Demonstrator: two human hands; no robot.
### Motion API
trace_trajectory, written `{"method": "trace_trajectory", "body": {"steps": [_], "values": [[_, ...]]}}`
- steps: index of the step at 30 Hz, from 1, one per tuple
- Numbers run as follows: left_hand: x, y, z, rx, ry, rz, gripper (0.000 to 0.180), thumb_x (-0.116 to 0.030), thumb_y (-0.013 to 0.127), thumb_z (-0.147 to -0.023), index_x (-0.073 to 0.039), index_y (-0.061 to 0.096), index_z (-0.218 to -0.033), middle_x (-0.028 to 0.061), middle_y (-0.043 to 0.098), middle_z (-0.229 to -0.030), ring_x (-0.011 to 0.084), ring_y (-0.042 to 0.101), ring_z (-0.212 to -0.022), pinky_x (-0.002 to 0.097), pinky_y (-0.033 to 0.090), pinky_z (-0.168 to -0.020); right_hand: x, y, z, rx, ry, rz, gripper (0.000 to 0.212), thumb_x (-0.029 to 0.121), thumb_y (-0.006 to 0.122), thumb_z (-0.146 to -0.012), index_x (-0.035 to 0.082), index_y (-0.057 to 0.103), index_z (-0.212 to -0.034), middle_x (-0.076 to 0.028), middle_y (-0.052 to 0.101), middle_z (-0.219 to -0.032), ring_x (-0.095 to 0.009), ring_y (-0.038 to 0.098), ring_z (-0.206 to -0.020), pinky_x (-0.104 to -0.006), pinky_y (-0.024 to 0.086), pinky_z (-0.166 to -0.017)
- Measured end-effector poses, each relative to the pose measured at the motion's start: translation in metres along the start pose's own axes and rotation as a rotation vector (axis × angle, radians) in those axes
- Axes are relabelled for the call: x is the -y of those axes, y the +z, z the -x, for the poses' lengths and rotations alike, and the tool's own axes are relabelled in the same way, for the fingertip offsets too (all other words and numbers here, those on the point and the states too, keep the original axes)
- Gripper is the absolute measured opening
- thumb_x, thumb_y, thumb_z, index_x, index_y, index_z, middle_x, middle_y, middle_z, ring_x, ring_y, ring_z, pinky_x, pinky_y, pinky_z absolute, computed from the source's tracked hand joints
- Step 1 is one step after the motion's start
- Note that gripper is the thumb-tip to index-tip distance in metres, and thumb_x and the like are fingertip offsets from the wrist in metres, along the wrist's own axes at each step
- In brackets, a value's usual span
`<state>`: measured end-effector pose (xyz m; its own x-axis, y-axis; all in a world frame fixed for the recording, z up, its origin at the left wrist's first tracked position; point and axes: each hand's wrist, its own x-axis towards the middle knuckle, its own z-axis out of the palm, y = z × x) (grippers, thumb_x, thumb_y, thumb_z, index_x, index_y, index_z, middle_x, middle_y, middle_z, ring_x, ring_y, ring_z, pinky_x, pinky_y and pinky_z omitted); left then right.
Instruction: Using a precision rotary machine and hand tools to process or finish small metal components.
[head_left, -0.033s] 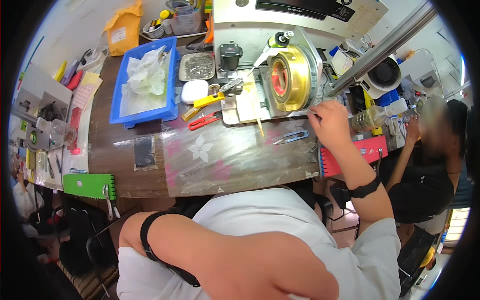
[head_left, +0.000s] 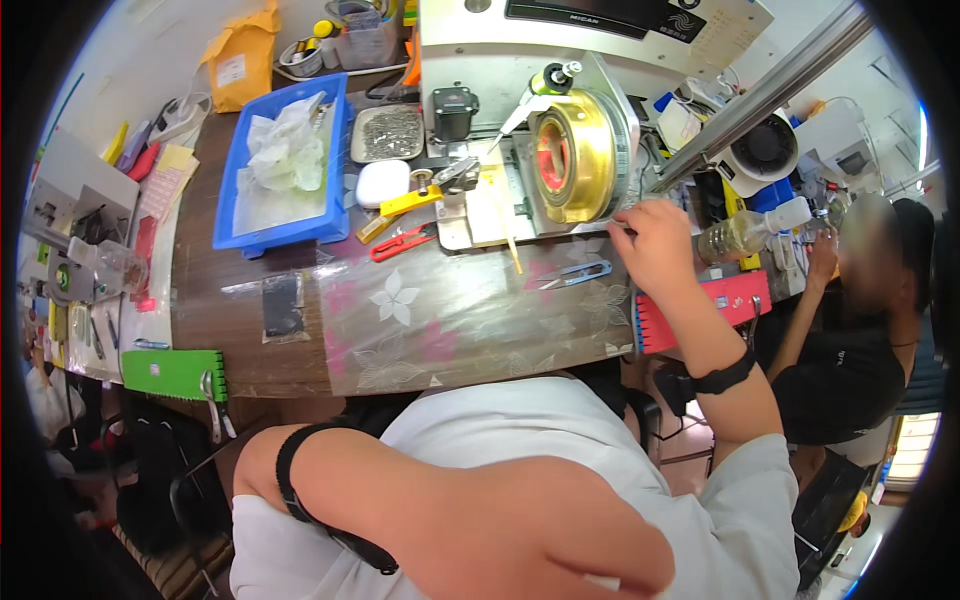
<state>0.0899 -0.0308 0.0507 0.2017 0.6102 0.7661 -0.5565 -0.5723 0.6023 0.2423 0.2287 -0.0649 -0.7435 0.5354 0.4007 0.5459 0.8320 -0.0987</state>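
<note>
My right hand [head_left: 655, 240] is by the right front corner of the machine's metal base, next to the golden tape roll [head_left: 577, 165]. Its fingers are curled, thumb near the index finger; whatever may be between them does not show. Close to the camera, in front of my white shirt, is my left hand [head_left: 560, 530]. Its fingers are mostly hidden, and a small white patch shows beside it. Blue thread snips [head_left: 580, 274] lie on the table below the base. Red snips [head_left: 403, 242] lie farther left, beside a yellow-handled tool [head_left: 410, 202].
A blue tray [head_left: 225, 225] holds crumpled translucent plastic. A dish of small metal pieces [head_left: 390, 133] and a white case [head_left: 383, 184] stand beside it. A red board [head_left: 705, 310] and a green board [head_left: 170, 374] hang over the table edges. Another person [head_left: 840, 385] sits at right.
The whole view has shifted slightly, the bench contents sitting a little farther left in the picture. Both hands keep their places.
</note>
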Motion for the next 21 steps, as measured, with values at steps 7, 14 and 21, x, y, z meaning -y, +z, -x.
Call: {"method": "trace_trajectory", "body": {"steps": [7, 14, 21], "values": [[-0.001, -0.028, -0.006, 0.266, -0.243, -0.534, 0.027, -0.011, 0.064, -0.086, -0.003, 0.065, -0.112, 0.0067, 0.067, -0.092, 0.0232, 0.065, -0.075, 0.0324, 0.049, -0.058, 0.016, 0.008, -0.019, 0.114, 0.202, 0.105, 0.023, 0.031, 0.073, -0.073, 0.008, 0.071, -0.071, -0.008, 0.066, -0.077, -0.028, 0.059, -0.087, -0.0431, 0.041, -0.08], [0.025, -0.058, 0.014, -0.063, -0.32, -0.559, 0.021, -0.003, 0.068, -0.082, -0.002, 0.066, -0.103, 0.009, 0.067, -0.08, 0.0241, 0.063, -0.065, 0.0334, 0.048, -0.055, 0.019, 0.013, -0.019, 0.063, 0.197, 0.152, 0.018, 0.026, 0.07, -0.072, 0.008, 0.071, -0.068, -0.009, 0.066, -0.074, -0.03, 0.058, -0.084, -0.0441, 0.04, -0.081], [0.032, -0.06, 0.023, -0.123, -0.397, -0.607, 0.014, -0.007, 0.067, -0.084, -0.004, 0.066, -0.097, 0.008, 0.061, -0.075, 0.0231, 0.059, -0.061, 0.0325, 0.046, -0.053, 0.016, 0.013, -0.017, 0.033, 0.185, 0.16, 0.013, 0.021, 0.069, -0.07, 0.008, 0.07, -0.066, -0.007, 0.064, -0.071, -0.029, 0.057, -0.084, -0.0435, 0.038, -0.082]]}}
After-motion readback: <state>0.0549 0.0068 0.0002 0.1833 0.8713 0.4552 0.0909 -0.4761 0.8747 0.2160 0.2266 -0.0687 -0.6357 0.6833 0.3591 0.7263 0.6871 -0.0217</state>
